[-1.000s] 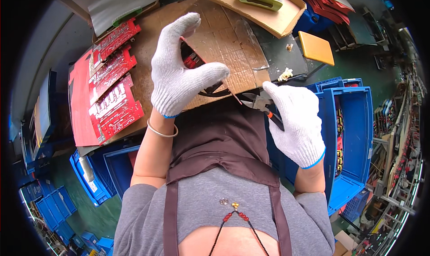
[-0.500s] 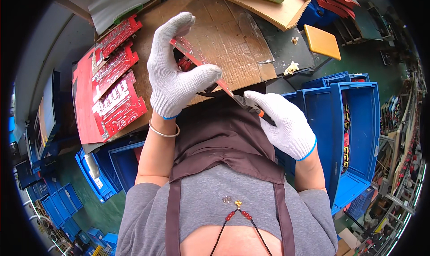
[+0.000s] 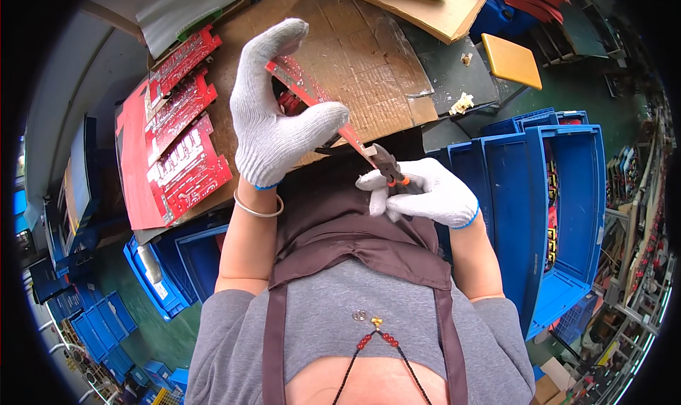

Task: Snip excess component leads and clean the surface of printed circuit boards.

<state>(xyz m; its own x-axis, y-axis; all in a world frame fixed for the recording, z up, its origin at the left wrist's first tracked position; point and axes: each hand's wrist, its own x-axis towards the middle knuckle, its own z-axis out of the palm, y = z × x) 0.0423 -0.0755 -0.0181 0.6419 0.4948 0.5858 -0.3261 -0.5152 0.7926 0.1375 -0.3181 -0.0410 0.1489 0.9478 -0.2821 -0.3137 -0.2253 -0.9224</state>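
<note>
White knit gloves cover both hands. My left hand (image 3: 280,111) is closed around a red circuit board (image 3: 310,91), held tilted on edge over the cardboard-covered bench, with thumb and fingers on either side of it. Dark parts behind the board are mostly hidden by the glove. My right hand (image 3: 425,192) grips cutting pliers (image 3: 389,169) with dark and orange handles. The pliers' jaws are at the board's near right corner, where a small pale piece shows. To the left, several more red circuit boards (image 3: 186,164) overlap on a red sheet.
Blue crates (image 3: 560,220) stand to my right, and more blue bins (image 3: 159,277) sit at lower left. An orange-yellow stool top (image 3: 511,61) is beyond the bench's right corner. Pale scraps (image 3: 462,104) lie on the dark surface there. A cardboard tray (image 3: 454,15) holds a green-handled item.
My right hand has swung left and turned, so the pliers now point up at the board's corner with their handles lower. My left hand and the board have barely moved.
</note>
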